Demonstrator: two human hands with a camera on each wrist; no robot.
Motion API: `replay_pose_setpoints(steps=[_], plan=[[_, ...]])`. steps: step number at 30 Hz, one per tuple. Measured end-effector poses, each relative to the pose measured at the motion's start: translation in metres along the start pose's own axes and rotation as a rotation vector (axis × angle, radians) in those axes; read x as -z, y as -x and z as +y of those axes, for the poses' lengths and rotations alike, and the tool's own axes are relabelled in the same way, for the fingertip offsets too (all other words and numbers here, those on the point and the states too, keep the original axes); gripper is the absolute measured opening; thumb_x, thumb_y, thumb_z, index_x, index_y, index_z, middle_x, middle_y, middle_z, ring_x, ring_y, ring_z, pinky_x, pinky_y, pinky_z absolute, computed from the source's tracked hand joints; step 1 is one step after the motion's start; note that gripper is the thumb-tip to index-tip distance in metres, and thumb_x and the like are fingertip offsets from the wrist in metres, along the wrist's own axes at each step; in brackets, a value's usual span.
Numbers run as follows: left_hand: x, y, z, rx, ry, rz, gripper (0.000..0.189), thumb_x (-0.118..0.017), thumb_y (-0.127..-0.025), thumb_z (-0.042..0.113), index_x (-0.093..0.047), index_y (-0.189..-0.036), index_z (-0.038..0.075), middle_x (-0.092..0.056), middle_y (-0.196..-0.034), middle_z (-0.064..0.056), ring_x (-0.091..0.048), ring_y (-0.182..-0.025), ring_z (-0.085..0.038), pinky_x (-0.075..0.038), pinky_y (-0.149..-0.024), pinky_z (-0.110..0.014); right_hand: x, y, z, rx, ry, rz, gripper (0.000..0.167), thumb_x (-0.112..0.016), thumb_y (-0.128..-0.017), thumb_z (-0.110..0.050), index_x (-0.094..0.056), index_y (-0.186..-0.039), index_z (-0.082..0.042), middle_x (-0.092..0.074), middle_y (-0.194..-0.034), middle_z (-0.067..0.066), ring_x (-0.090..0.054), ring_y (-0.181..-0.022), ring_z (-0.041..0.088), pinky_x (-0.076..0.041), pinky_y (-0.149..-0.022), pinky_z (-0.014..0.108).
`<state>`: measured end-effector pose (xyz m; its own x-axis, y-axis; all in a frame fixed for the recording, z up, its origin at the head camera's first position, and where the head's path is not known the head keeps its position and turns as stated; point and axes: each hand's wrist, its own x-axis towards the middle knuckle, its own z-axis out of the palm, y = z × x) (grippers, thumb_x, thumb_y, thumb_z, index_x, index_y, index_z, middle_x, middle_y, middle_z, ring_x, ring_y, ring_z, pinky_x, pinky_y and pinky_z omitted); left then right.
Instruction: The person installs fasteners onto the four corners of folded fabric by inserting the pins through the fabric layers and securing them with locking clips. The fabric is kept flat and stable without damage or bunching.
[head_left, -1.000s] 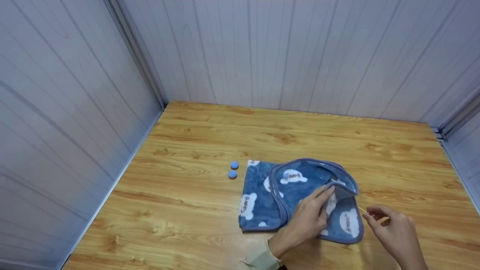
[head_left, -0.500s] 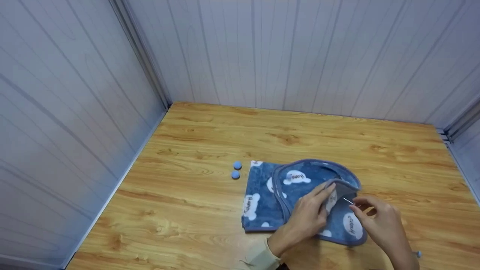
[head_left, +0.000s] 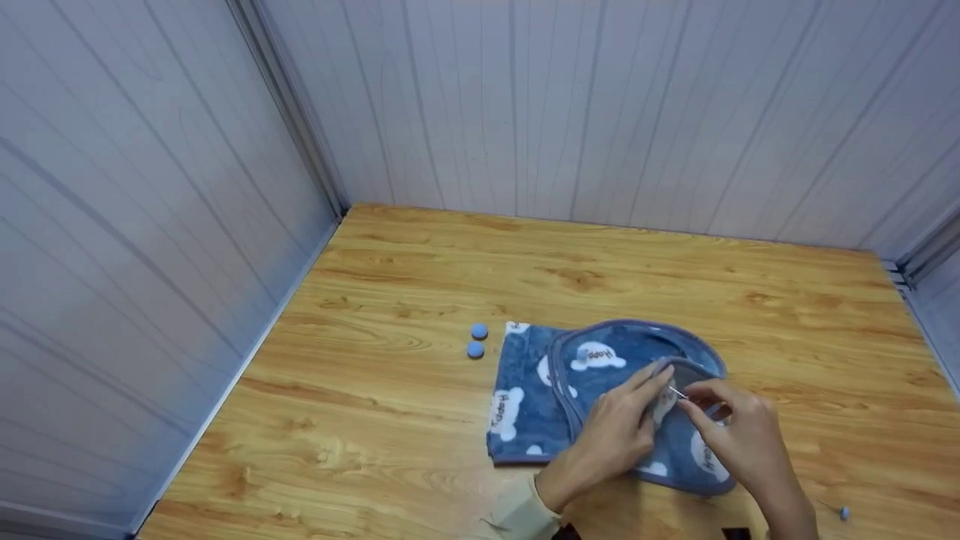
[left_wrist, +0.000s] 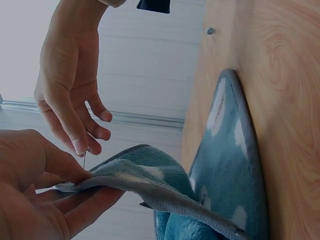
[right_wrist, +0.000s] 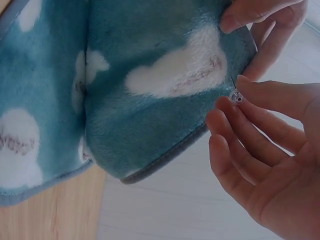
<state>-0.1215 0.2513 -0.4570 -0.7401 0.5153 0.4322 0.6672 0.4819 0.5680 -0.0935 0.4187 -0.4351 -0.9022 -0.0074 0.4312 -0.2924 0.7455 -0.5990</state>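
Observation:
A folded blue plush blanket (head_left: 517, 367) with white bear patches and a grey-blue edging lies on the table. My left hand (head_left: 616, 426) pinches its lifted corner between thumb and fingers; the raised flap shows in the left wrist view. My right hand (head_left: 739, 429) pinches a thin pin (right_wrist: 237, 95) with a clear round head between thumb and index finger. The pin's point is right at the blanket's edge, close to the left fingertips. The other fingers of the right hand are loosely bent.
Two blue round caps (head_left: 475, 349) sit left of the blanket on the wooden table (head_left: 375, 420). At the right front lies a pin with a blue head (head_left: 844, 513). Pale panel walls (head_left: 555, 112) enclose the table at the back and sides.
My right hand has moved left with the pin, from beside the blanket to the raised corner. The blue-headed pin at right has come into view. My left hand keeps its hold.

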Motion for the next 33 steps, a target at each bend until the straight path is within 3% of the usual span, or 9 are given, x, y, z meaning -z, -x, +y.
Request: replay_pose_setpoints(steps=[5,9,12,15,19,23,28,30,33], plan=[[0.0,0.0,0.0,-0.012,-0.009,-0.013,0.054,-0.056,-0.088,-0.001,-0.047,-0.14,0.009,-0.04,-0.146,-0.001,-0.046,-0.123,-0.01,-0.04,-0.094,-0.019,-0.004,-0.002,-0.001,0.037,-0.013,0.005,0.019,-0.079,-0.07,0.005,-0.072,-0.083,-0.007,-0.067,-0.073,-0.004,-0.06,-0.064,0.006,-0.045,-0.056,0.013],[0.0,0.0,0.0,-0.036,-0.032,-0.009,0.046,-0.052,-0.093,0.006,-0.047,-0.139,0.009,-0.042,-0.145,-0.002,-0.05,-0.12,-0.012,-0.043,-0.092,-0.02,-0.005,-0.003,-0.002,0.032,-0.025,-0.002,0.019,-0.078,-0.071,0.006,-0.072,-0.084,-0.007,-0.067,-0.074,-0.005,-0.06,-0.065,0.006,-0.049,-0.056,0.021],[0.0,0.0,0.0,-0.052,-0.006,-0.031,0.044,-0.048,-0.096,0.007,-0.046,-0.14,0.009,-0.042,-0.145,-0.003,-0.061,-0.095,-0.007,-0.043,-0.08,-0.013,-0.006,-0.003,-0.003,0.015,-0.029,-0.01,0.021,-0.077,-0.071,0.006,-0.072,-0.086,-0.007,-0.067,-0.075,-0.005,-0.061,-0.066,0.008,-0.051,-0.056,0.027],[0.001,0.0,0.001,-0.061,0.042,-0.064,0.046,-0.047,-0.096,0.005,-0.042,-0.142,0.01,-0.041,-0.145,-0.004,-0.059,-0.089,-0.005,-0.037,-0.071,-0.01,-0.007,-0.003,-0.004,0.002,-0.034,-0.005,0.023,-0.077,-0.071,0.007,-0.069,-0.088,-0.007,-0.067,-0.076,-0.004,-0.061,-0.067,0.009,-0.05,-0.056,0.023],[0.001,0.0,0.003,-0.072,0.054,-0.101,0.048,-0.046,-0.096,0.004,-0.039,-0.144,0.012,-0.04,-0.146,-0.004,-0.05,-0.12,-0.011,-0.038,-0.078,-0.01,-0.008,-0.003,-0.004,-0.018,-0.052,0.005,0.033,-0.076,-0.071,0.01,-0.06,-0.097,-0.002,-0.068,-0.075,-0.001,-0.061,-0.065,0.008,-0.046,-0.055,0.017],[0.001,0.001,0.004,-0.089,0.013,-0.159,0.051,-0.045,-0.096,0.004,-0.037,-0.145,0.014,-0.038,-0.147,-0.001,-0.046,-0.125,-0.013,-0.039,-0.078,-0.011,-0.01,-0.003,-0.003,-0.028,-0.043,-0.004,0.047,-0.074,-0.071,0.012,-0.059,-0.113,0.001,-0.068,-0.074,0.001,-0.06,-0.061,0.008,-0.047,-0.054,0.019],[0.001,0.002,0.003,-0.113,0.001,-0.202,0.053,-0.048,-0.095,0.003,-0.039,-0.145,0.017,-0.036,-0.148,0.002,-0.058,-0.088,-0.002,-0.034,-0.064,-0.009,-0.01,-0.002,-0.002,-0.017,-0.012,0.004,0.044,-0.073,-0.069,0.013,-0.067,-0.111,0.001,-0.067,-0.072,0.003,-0.057,-0.057,0.009,-0.048,-0.052,0.025],[0.001,0.002,0.003,-0.12,0.008,-0.204,0.053,-0.048,-0.094,0.002,-0.041,-0.144,0.018,-0.036,-0.148,0.003,-0.049,-0.065,-0.001,-0.029,-0.056,-0.01,-0.01,-0.002,-0.002,-0.018,-0.002,0.016,0.042,-0.072,-0.069,0.013,-0.068,-0.11,0.002,-0.066,-0.071,0.003,-0.056,-0.056,0.008,-0.047,-0.051,0.024],[0.002,0.002,0.003,-0.124,0.028,-0.198,0.052,-0.048,-0.095,0.003,-0.043,-0.143,0.021,-0.037,-0.147,0.003,-0.034,-0.05,-0.002,-0.025,-0.05,-0.011,-0.011,-0.001,-0.002,-0.022,0.004,0.038,0.042,-0.073,-0.068,0.013,-0.068,-0.108,0.001,-0.065,-0.07,0.003,-0.056,-0.055,0.009,-0.045,-0.052,0.019]])
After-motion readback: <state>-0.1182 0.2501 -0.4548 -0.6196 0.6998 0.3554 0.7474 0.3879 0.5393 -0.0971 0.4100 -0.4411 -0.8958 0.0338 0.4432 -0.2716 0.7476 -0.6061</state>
